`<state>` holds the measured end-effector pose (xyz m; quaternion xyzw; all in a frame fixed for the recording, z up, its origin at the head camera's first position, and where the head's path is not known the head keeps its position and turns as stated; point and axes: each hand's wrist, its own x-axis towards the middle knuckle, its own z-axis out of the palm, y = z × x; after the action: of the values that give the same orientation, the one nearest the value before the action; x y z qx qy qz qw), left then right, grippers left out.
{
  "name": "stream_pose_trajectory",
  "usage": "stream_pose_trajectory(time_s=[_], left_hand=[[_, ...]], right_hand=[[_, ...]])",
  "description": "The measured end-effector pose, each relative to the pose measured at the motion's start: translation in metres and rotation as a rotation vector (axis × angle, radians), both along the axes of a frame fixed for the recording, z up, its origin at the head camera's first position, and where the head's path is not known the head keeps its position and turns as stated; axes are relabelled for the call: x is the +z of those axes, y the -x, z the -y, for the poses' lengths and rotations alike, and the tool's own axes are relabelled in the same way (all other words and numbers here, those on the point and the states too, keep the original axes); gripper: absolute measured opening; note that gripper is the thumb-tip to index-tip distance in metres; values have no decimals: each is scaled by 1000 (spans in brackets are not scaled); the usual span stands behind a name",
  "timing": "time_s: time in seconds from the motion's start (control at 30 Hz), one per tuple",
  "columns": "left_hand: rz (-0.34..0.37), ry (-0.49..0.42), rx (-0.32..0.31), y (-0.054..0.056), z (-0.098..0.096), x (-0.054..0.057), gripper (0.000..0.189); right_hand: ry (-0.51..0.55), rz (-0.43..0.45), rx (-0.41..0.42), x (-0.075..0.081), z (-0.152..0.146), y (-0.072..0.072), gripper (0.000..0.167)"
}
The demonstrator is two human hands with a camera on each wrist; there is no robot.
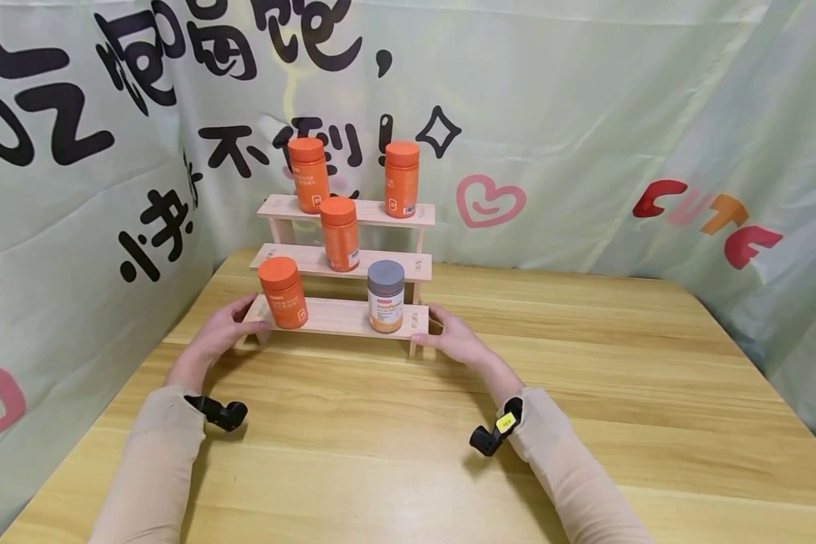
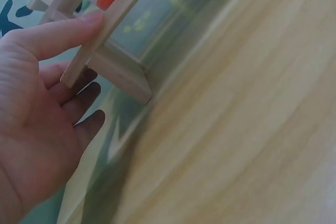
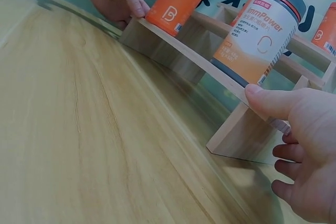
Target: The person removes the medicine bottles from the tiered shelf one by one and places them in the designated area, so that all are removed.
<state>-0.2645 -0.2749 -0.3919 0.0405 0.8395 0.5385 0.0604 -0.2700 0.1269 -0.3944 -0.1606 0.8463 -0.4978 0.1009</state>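
A pale wooden three-step display rack (image 1: 340,317) stands on the table, its lowest step toward me. My left hand (image 1: 230,326) grips the left end of that step, thumb on the top face and fingers beneath in the left wrist view. At the other end my right hand (image 1: 455,336) pinches the board the same way, its thumb (image 3: 268,100) at the front edge. On the lowest step sit an orange bottle (image 1: 283,295) at the left and a grey-lidded white-and-orange bottle (image 1: 385,298) at the right.
One orange bottle (image 1: 340,234) stands on the middle step; two more, a left bottle (image 1: 309,177) and a right bottle (image 1: 401,181), are on the top step. Behind the rack hangs a printed cloth (image 1: 551,136). The wooden table (image 1: 353,438) extends in front and to the right.
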Motion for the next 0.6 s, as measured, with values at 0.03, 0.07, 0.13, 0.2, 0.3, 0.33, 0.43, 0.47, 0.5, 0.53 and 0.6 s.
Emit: stream_pose_trajectory(time_s=[0.03, 0.07, 0.13, 0.2, 0.3, 0.33, 0.43, 0.47, 0.5, 0.53, 0.6], left_hand=[[2, 3, 4, 0, 0, 0, 88], [2, 3, 5, 0, 1, 0, 88], [-1, -2, 8, 0, 1, -1, 88], [-5, -9, 13, -2, 1, -3, 87], [-5, -32, 18, -4, 0, -5, 85], [-4, -38, 19, -5, 0, -6, 85], [-3, -38, 21, -6, -1, -6, 86], [-5, -38, 19, -6, -2, -6, 86], [-6, -30, 20, -6, -3, -6, 87], [-11, -23, 20, -6, -3, -6, 88], [-21, -26, 14, -6, -5, -5, 87]], right_hand=[[6, -1, 1, 0, 0, 0, 80], [14, 1, 1, -1, 1, 0, 79], [20, 0, -5, -2, 1, -1, 79], [20, -6, -5, -3, 1, -1, 78], [9, -10, 4, -4, 1, -2, 78], [3, -6, -2, -5, 0, -2, 78], [15, 7, 1, -5, -2, -3, 79], [28, 12, 3, -4, -4, -3, 79], [36, 15, 2, -4, -5, -3, 79], [40, 14, 2, -3, -6, -3, 79], [43, 3, 11, -2, -9, -3, 79]])
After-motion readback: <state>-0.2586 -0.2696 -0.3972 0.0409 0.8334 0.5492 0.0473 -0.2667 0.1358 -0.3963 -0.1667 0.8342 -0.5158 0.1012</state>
